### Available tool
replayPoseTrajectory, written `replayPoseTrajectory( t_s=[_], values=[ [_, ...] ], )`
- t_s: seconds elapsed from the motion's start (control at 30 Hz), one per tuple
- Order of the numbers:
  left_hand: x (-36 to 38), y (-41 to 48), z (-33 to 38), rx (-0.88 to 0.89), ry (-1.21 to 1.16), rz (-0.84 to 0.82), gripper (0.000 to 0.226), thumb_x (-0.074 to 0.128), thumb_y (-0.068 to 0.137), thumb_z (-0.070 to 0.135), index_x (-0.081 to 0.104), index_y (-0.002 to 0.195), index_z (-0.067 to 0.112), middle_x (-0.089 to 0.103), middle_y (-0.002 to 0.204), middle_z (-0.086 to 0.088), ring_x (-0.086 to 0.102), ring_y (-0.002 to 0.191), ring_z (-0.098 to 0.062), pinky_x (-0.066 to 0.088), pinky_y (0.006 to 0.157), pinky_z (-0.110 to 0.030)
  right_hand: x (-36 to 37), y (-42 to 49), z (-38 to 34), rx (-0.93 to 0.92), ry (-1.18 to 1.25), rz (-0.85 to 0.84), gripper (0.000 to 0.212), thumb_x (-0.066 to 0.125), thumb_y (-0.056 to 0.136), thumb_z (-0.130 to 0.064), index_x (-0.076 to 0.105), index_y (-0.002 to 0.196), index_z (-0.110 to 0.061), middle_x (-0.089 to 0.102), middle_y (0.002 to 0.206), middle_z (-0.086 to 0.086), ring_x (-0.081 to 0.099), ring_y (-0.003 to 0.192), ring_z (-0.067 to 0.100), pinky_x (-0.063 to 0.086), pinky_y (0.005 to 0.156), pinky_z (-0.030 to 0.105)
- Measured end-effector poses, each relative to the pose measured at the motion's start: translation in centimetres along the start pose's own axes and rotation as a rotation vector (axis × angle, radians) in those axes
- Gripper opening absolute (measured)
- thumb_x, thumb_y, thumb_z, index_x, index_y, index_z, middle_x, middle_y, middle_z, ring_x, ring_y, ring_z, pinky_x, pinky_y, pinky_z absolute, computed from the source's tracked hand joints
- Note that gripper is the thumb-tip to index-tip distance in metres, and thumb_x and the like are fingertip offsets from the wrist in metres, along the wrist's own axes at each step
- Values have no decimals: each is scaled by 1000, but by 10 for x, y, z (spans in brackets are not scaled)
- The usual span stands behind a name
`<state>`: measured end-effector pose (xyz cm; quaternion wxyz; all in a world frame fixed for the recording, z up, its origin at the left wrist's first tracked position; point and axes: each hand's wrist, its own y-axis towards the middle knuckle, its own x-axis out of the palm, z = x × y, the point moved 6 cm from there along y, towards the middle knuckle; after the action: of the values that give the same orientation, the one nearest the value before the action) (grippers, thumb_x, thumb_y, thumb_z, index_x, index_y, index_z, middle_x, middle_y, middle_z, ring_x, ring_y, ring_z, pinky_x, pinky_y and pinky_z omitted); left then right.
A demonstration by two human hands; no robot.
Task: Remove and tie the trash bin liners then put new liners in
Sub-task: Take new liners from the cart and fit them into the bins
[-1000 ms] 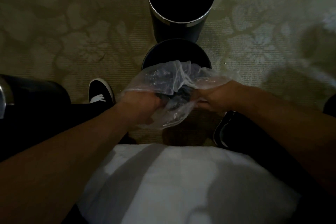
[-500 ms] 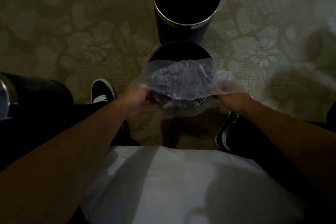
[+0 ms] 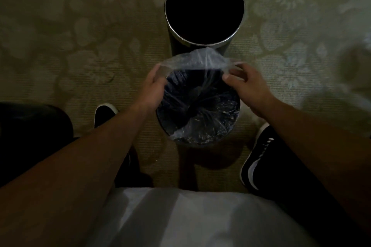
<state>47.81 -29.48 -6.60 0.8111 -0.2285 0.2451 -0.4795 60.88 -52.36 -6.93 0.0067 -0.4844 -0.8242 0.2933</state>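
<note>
Liner (image 3: 197, 106) clear, thin, sagging inside near bin (image 3: 200, 143); far edge raised above rim. Left hand (image 3: 153, 86) and right hand (image 3: 248, 87): fingers pinch mouth at opposite sides. Best approach, likely: stretch mouth wide, hook far rim first, fold cuff down evenly. Pull gently, since film looks easy to tear.

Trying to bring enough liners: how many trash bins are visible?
2. The far bin stands at top centre; the near bin, holding a clear liner, sits between the left hand and right hand. A dark rounded shape at the left edge may be a third.
</note>
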Motion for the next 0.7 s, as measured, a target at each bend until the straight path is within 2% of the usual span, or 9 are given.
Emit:
replayPoseTrajectory(
  t_s=[0.1, 0.17, 0.23, 0.33, 0.4, 0.47, 0.53, 0.63, 0.7],
  values=[
    [5, 8, 0, 3, 96, -34, 30, 40, 105, 37, 56, 129, 31, 63, 117, 13, 61, 111, -11, 49, 86, -29, 3, 4, 5, 95, -54, -69, 45, 72, 91, -42, 48, 128, -49, 64, 123, -2, 62, 118, 19, 50, 104, 47],
    [3, 14, -10, -103, 103, -11, 35, 38, 102, 46, 66, 112, 28, 69, 112, 2, 64, 109, -23, 50, 90, -35, 6, 5, 12, 178, -98, -110, 72, 69, 89, -54, 36, 150, -37, 64, 123, -4, 61, 117, 20, 46, 107, 43],
    [2, 12, -25, -300, 21, -19, 52, 31, 100, 60, 68, 104, 24, 71, 110, -7, 65, 102, -27, 51, 91, -39, 10, 6, 18, 250, -128, -139, 88, 63, 82, -74, 40, 152, -26, 58, 138, -1, 56, 125, 20, 41, 112, 40],
    [-1, 3, -41, -466, 20, -64, 72, 20, 97, 73, 65, 114, 20, 67, 110, -8, 61, 99, -24, 49, 90, -40, 14, 4, 27, 347, -117, -152, 78, 43, 91, -77, 58, 140, -18, 57, 145, 8, 55, 128, 25, 37, 114, 38],
    [-5, 4, -46, -460, 56, -37, 78, 19, 96, 74, 59, 134, 20, 59, 135, -10, 55, 120, -29, 41, 105, -42, 9, -1, 29, 406, -149, -139, 82, 31, 95, -75, 58, 139, -12, 56, 144, 13, 53, 126, 28, 36, 109, 41],
    [-14, 6, -49, -437, 158, 38, 79, 20, 97, 73, 55, 140, 16, 53, 144, -11, 50, 129, -32, 37, 107, -40, 6, -4, 30, 422, -265, -149, 87, 23, 95, -77, 60, 136, -10, 57, 142, 17, 53, 126, 32, 36, 108, 43],
    [-28, 7, -43, -297, 395, 199, 73, 27, 100, 65, 61, 129, 8, 59, 134, -13, 55, 121, -34, 39, 95, -37, -5, -3, 22, 291, -540, -39, 79, 25, 101, -69, 68, 123, -6, 63, 127, 19, 58, 119, 37, 43, 101, 42],
    [-34, -6, 3, 221, 846, 515, 40, 44, 100, 43, 57, 114, 9, 57, 116, -14, 53, 105, -29, 39, 83, -38, -15, -8, -14, -258, -894, 300, 40, 44, 103, -43, 64, 110, -9, 59, 113, 16, 59, 99, 33, 48, 83, 42],
    [-2, -21, 37, 666, 1133, 445, 27, 55, 92, 36, 54, 107, 13, 54, 107, -12, 51, 97, -27, 43, 81, -40, 7, -20, -40, -644, -1031, 260, 28, 51, 98, -36, 63, 105, -12, 58, 105, 12, 56, 96, 31, 44, 83, 44]
  ],
)
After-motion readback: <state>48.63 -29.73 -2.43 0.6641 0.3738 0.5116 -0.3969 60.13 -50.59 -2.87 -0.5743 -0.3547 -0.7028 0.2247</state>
